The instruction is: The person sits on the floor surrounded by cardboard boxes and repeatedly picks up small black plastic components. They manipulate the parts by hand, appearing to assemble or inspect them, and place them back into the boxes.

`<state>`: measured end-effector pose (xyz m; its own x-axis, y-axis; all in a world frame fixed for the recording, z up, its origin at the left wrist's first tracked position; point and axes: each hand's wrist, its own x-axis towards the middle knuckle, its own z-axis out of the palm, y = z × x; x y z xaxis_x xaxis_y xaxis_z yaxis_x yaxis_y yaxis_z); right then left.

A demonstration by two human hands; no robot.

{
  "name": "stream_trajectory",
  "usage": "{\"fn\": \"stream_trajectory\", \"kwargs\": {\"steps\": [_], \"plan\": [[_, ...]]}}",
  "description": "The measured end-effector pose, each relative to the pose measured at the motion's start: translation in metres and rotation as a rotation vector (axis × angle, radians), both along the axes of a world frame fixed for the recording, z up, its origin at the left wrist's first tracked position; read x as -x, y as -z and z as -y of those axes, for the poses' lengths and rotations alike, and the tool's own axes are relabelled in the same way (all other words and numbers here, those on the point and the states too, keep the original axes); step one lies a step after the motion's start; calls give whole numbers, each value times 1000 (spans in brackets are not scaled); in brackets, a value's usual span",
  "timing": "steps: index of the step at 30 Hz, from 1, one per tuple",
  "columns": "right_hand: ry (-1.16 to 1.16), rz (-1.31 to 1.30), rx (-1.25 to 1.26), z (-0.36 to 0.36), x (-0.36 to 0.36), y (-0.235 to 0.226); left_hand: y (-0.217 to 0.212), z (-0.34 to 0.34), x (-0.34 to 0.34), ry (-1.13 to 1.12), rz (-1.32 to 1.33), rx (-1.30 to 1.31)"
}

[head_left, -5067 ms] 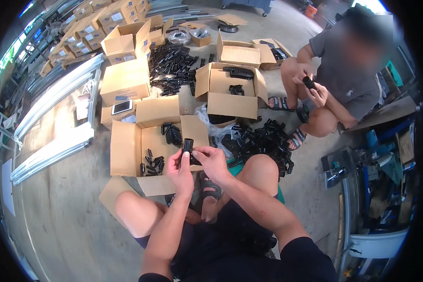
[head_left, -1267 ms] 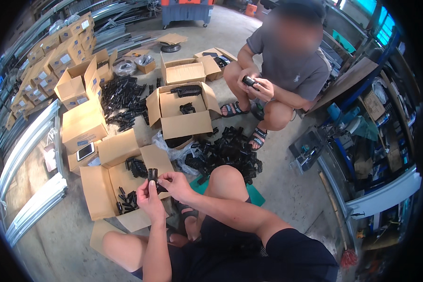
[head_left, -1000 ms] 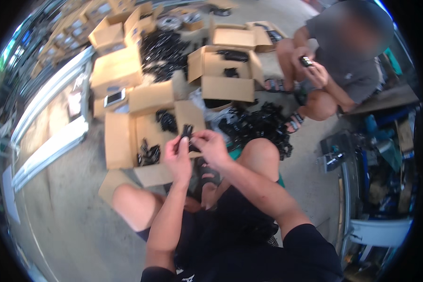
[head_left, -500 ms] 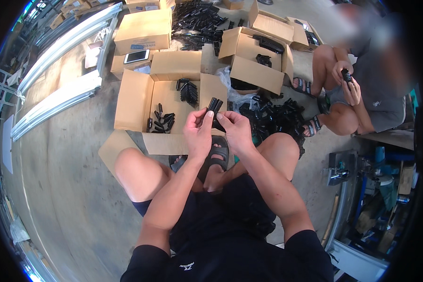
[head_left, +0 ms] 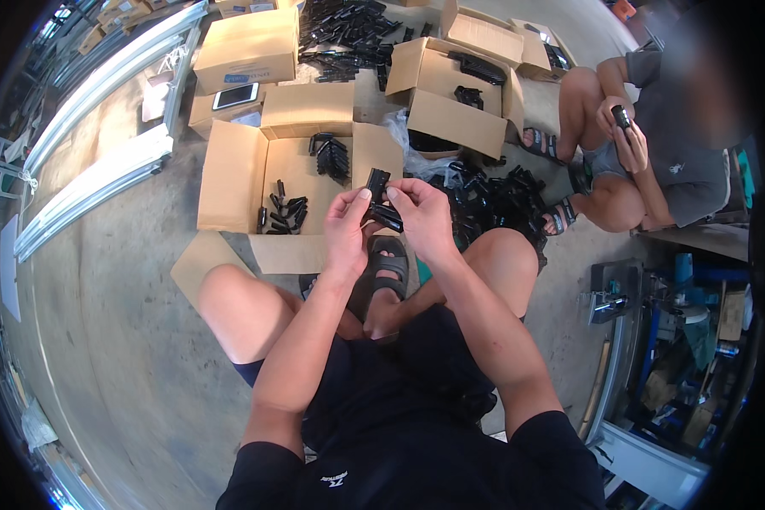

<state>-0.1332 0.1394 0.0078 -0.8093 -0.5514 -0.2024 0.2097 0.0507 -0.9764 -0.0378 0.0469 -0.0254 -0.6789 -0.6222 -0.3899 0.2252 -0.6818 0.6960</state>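
Above the open carton's near right corner, both my hands meet at small glossy black parts. My left hand (head_left: 346,223) is closed, pinching an upright black ridged part (head_left: 377,181) between thumb and fingers. My right hand (head_left: 423,214) is closed too, its thumb and fingertips against that part's right side. A second black tube-like part (head_left: 387,218) lies slanted below, between the two hands; fingers partly hide which of them holds it. Inside the open carton (head_left: 235,178) are a neat stack of black parts (head_left: 330,157) and several loose ones (head_left: 289,214).
A heap of black parts (head_left: 497,208) on plastic wrap lies to the right, with another pile (head_left: 344,38) farther back. A second open carton (head_left: 455,123) stands behind. At right a seated person (head_left: 625,149) handles a black part. Metal rails (head_left: 102,178) lie at left.
The black parts between my hands have turned: before, they stood side by side; now one is upright and the other slants beneath it. The whole view has shifted slightly.
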Motion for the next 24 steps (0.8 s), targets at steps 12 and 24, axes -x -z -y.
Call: {"fn": "stream_trajectory", "kwargs": {"steps": [12,24], "plan": [[-18,58,-10,-2,-1,7,-2,-5,-1,-73,-4,216],[76,-10,-1,0,-11,13,-3,-9,2,-116,-81,187]]}}
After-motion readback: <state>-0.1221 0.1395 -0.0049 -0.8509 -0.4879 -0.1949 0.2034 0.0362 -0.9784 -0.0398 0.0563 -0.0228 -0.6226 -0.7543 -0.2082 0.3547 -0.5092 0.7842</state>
